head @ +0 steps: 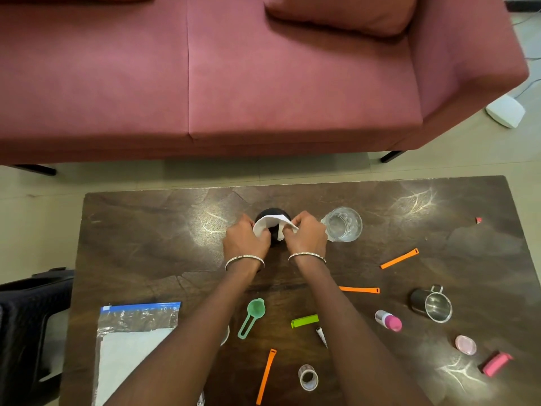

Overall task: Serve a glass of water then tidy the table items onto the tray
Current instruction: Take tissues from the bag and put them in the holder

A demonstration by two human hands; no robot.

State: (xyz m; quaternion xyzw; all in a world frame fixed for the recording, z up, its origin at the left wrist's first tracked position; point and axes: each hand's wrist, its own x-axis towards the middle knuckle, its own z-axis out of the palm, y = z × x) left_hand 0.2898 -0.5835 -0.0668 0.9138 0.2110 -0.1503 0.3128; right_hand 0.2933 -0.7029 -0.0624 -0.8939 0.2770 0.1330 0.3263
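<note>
1. The dark brown wooden bench (146, 230) has a glossy, grained top with pale glare patches. Its near edge is cut off by the frame.
2. The left hand (246, 240) and right hand (307, 235) are both curled, each pinching an edge of a thin white paper napkin (269, 225) that is soft and creased between them. Each wrist wears a slim metal bangle.
3. The napkin lies over a round black object (272, 213). Only its dark rim shows, so what it is cannot be told.
4. The clear glass tumbler (344, 224) stands upright just beside the right hand, near the far middle of the bench. Its water level is hard to read through the reflections.
5. Three flat orange straps lie apart on the bench: one to the right (399, 258), one by the right forearm (359, 290), and one near the front edge (265, 376).
6. A green plastic measuring spoon (251, 316) and a lime green clip (304, 321) lie between the forearms.
7. To the right are a shiny steel mug (433, 306) lying on its side, a small bottle with a pink cap (388, 320), a pale pink round disc (465, 344) and a pink ribbed clip (496, 363).
8. A clear plastic bag with a blue strip (137, 332) lies at front left, partly covered by the left arm and cut off below.
9. A maroon fabric sofa (263, 83) fills the background.
</note>
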